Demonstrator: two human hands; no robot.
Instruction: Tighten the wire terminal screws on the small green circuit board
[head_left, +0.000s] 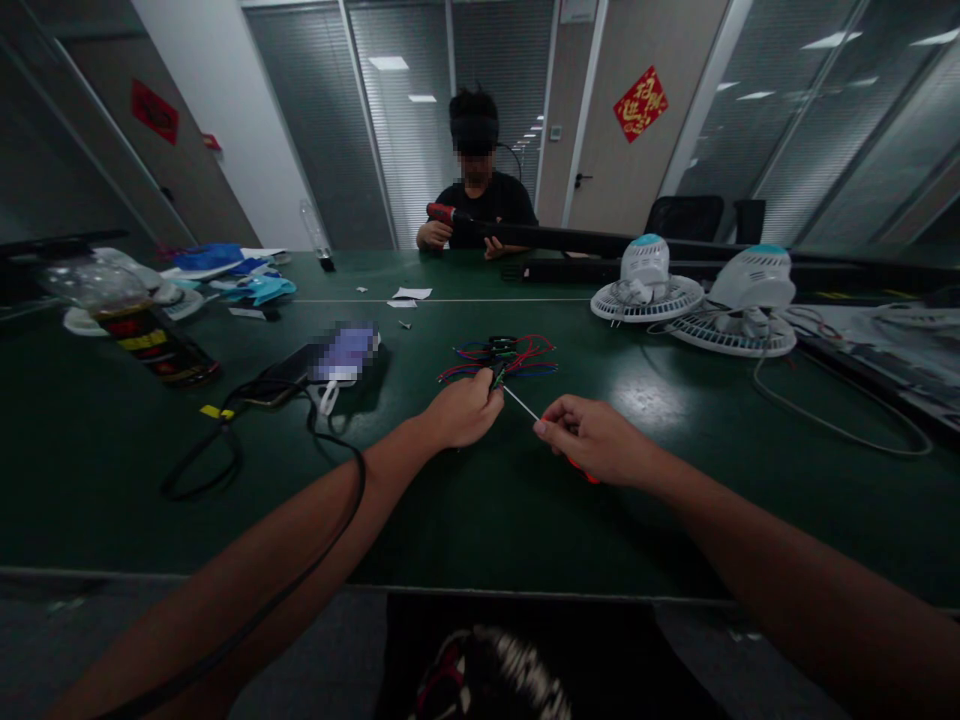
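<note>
In the middle of the green table, my left hand (466, 412) is closed on a small black-and-green connector (497, 376), mostly covered by the fingers. My right hand (589, 437) grips a screwdriver (523, 404); its thin metal shaft points up and left, and parts of a red handle show around the fingers. The shaft's tip is at the connector, but I cannot tell whether it sits in a screw. Just beyond my left hand lie more small black pieces (502, 343) with red and blue wires (536, 350).
Two white fans (646, 285) lie to the right, one with a trailing cord. At left are phones (345, 352), a black cable (225, 460) crossing my left arm, and a dark drink bottle (154, 340). A person opposite holds a red-and-black power drill (442, 213).
</note>
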